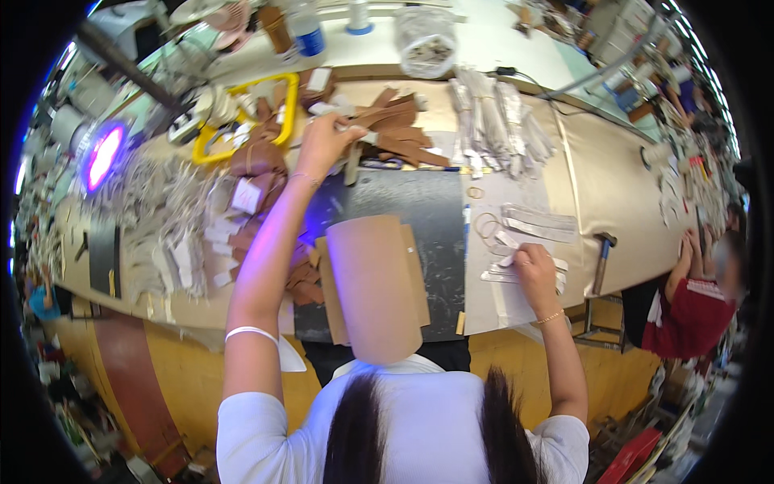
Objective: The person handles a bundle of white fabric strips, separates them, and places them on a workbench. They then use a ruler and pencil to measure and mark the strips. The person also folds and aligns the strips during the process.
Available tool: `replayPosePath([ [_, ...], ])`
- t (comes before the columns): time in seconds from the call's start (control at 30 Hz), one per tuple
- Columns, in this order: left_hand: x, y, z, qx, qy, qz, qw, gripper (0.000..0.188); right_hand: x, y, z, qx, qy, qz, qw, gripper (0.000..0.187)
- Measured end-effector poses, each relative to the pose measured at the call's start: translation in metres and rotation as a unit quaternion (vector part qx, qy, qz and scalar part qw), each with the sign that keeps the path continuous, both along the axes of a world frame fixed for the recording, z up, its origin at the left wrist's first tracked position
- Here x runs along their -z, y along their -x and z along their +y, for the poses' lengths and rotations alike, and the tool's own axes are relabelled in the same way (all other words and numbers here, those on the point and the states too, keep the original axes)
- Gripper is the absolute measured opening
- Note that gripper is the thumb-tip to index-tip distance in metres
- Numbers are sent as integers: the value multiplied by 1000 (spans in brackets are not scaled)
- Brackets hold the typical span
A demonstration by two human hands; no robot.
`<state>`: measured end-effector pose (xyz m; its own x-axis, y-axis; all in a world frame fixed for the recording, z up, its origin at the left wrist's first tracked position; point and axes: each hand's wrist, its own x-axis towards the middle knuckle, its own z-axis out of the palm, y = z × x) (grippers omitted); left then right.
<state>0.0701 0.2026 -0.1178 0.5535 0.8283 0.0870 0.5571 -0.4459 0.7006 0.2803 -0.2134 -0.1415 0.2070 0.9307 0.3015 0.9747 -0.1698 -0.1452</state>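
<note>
My left hand [324,143] reaches to the left end of a pile of brown strips [399,129] at the back of the table. Its fingers are pinched together, and what they hold, if anything, is too small to make out. Further right, my right hand [536,278] is closed on a pale strip [508,239] that sticks out toward the upper left. More whitish strips [540,223] lie just beyond and under that hand. Between my arms a large curved tan panel [375,286] rests over the dark work mat [439,210], covering its near middle.
A yellow basket [292,105] stands back left, near wrapped brown bundles [258,159] and a heap of pale strips [165,202]. Bundled white strips [496,117] lie back right. A hammer [602,262] sits right of my hand. A co-worker in red [693,315] sits at the right edge.
</note>
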Motion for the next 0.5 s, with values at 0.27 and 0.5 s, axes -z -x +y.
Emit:
replayPosePath([
  [0.27,-8,1,27,-8,94,-51,994,18,-15,-7,8,-26,129,-20,991,7],
  [0.5,-19,40,60,-77,152,-101,980,12,-48,-18,21,23,231,123,965,8],
])
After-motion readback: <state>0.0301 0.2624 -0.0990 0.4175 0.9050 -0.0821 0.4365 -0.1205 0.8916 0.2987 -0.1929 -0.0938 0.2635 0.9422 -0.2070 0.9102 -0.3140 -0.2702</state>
